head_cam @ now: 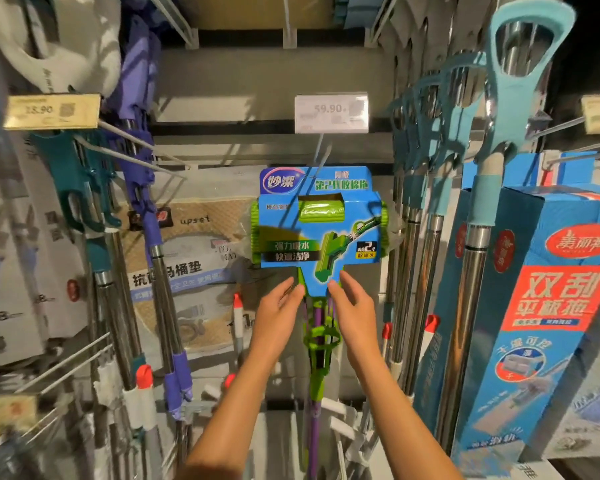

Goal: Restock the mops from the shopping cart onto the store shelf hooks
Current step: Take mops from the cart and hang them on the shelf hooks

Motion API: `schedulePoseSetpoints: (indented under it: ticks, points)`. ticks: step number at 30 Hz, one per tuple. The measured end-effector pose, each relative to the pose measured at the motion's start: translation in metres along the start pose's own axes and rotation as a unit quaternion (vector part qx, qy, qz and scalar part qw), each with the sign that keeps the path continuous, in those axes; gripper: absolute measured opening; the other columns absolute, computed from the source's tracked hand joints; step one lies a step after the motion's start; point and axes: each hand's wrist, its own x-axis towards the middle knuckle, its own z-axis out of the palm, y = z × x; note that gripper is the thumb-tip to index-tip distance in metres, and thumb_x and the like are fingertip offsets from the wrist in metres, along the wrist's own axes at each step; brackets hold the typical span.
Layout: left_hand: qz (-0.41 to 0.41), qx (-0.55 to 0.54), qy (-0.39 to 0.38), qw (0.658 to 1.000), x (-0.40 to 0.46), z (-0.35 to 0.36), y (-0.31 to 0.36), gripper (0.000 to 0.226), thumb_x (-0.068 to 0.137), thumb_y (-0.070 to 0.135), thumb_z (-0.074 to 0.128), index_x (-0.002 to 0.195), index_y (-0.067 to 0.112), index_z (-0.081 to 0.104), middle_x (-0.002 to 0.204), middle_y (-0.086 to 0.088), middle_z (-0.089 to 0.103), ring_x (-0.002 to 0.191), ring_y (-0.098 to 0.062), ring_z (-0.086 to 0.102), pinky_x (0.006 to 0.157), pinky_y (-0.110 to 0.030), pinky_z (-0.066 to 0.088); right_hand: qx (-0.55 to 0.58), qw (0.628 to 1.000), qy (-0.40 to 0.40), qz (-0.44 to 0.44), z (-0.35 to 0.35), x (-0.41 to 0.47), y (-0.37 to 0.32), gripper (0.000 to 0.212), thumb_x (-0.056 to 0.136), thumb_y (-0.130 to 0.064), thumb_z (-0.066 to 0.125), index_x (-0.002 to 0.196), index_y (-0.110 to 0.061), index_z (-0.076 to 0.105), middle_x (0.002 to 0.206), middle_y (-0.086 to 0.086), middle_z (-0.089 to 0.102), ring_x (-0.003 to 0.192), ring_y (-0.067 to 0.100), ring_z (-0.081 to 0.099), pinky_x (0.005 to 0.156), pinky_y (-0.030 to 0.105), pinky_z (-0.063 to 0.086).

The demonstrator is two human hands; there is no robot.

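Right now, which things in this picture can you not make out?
- Shopping cart: head view, outside the frame.
- Hook holding the green sponge mop: head view, its tip hidden behind the card.
- Left hand and right hand: fingertip contact with the card unclear, motion blur.
- White price tag: small print blurred.

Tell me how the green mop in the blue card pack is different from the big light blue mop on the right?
The green sponge mop in the blue card pack has a purple pole; the light blue looped-handle mop has a shiny metal pole. The green mop's head is wrapped in printed card, while the light blue mop shows bare plastic. The green mop hangs in the middle between both open hands; the light blue mop is untouched. Both hang on the shelf.
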Motion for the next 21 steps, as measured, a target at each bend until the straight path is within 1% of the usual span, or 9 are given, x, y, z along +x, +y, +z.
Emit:
schedulePoseSetpoints:
  ticks: [2,3,6,8,10,12,15,17,21]
  points:
    - [0.037,0.046,0.027,0.998,-0.029,-0.011,0.008,0.047,0.101,0.038,0.056,0.146,0.026,0.049,0.137,0.013,0.058,0.114,0.012,0.050,0.099,-0.017,0.041,-0.008,0.999,-0.023,-0.025,-0.001,-0.023,-0.013,0.049,0.098,-0.031,0.061,0.145,-0.021,0.050,0.148,-0.006,0.051,0.135,0.010,0.047,0.113,0.035,0.040]
    - [0.053,0.081,0.042,0.994,-0.044,-0.018,0.008,0.048,0.100,0.039,0.056,0.146,0.030,0.048,0.135,0.015,0.058,0.116,0.014,0.051,0.100,-0.016,0.041,-0.016,0.998,-0.036,-0.041,-0.001,-0.035,-0.017,0.047,0.099,-0.031,0.060,0.144,-0.023,0.051,0.148,-0.007,0.051,0.136,0.009,0.046,0.113,0.031,0.039]
    - [0.101,0.201,0.076,0.971,-0.082,-0.039,0.002,0.059,0.099,0.047,0.055,0.153,0.029,0.040,0.158,0.011,0.037,0.146,-0.002,0.030,0.121,-0.030,0.026,-0.046,0.993,-0.065,-0.090,-0.004,-0.066,-0.022,0.048,0.098,-0.032,0.060,0.144,-0.026,0.050,0.151,-0.009,0.046,0.139,0.004,0.041,0.115,0.027,0.035]
    - [0.102,0.299,0.105,0.943,-0.105,-0.052,-0.007,0.069,0.096,0.060,0.046,0.156,0.027,0.034,0.163,0.007,0.030,0.151,-0.008,0.021,0.124,-0.033,0.019,-0.082,0.986,-0.084,-0.116,-0.001,-0.086,-0.018,0.053,0.095,-0.044,0.062,0.144,-0.028,0.048,0.152,-0.010,0.042,0.141,0.001,0.035,0.117,0.026,0.031]
    - [0.104,0.366,0.145,0.913,-0.129,-0.063,-0.010,0.074,0.092,0.061,0.043,0.154,0.021,0.037,0.161,-0.001,0.035,0.151,-0.018,0.027,0.124,-0.041,0.022,-0.128,0.976,-0.099,-0.143,0.005,-0.105,-0.008,0.068,0.087,-0.060,0.054,0.145,-0.024,0.050,0.154,-0.006,0.041,0.144,0.005,0.033,0.118,0.024,0.026]
    - [0.126,0.423,0.188,0.878,-0.156,-0.077,-0.021,0.069,0.094,0.051,0.050,0.147,0.008,0.047,0.154,-0.015,0.045,0.144,-0.032,0.040,0.119,-0.050,0.031,-0.154,0.969,-0.125,-0.150,0.013,-0.127,0.003,0.077,0.083,-0.063,0.046,0.144,-0.018,0.052,0.156,0.002,0.041,0.146,0.015,0.033,0.120,0.028,0.023]
    - [0.076,0.504,0.201,0.837,-0.203,-0.099,-0.035,0.072,0.096,0.056,0.042,0.151,0.009,0.043,0.157,-0.015,0.040,0.147,-0.034,0.035,0.118,-0.052,0.033,-0.190,0.944,-0.146,-0.226,0.026,-0.162,0.023,0.071,0.095,-0.062,0.045,0.140,-0.008,0.054,0.149,0.017,0.048,0.141,0.030,0.043,0.117,0.039,0.032]
    - [0.016,0.538,0.222,0.813,-0.236,-0.112,-0.040,0.074,0.096,0.062,0.036,0.153,0.015,0.038,0.160,-0.010,0.037,0.149,-0.032,0.031,0.117,-0.055,0.033,-0.181,0.938,-0.158,-0.251,0.035,-0.188,0.035,0.069,0.099,-0.061,0.041,0.139,-0.007,0.056,0.147,0.016,0.050,0.139,0.030,0.045,0.115,0.043,0.035]
    - [-0.053,0.554,0.269,0.786,-0.297,-0.142,-0.037,0.075,0.094,0.062,0.036,0.154,0.018,0.038,0.159,-0.009,0.037,0.149,-0.029,0.030,0.118,-0.051,0.032,-0.141,0.944,-0.251,-0.160,0.055,-0.243,0.038,0.079,0.089,-0.071,0.042,0.143,-0.015,0.053,0.155,0.005,0.042,0.146,0.019,0.034,0.119,0.044,0.030]
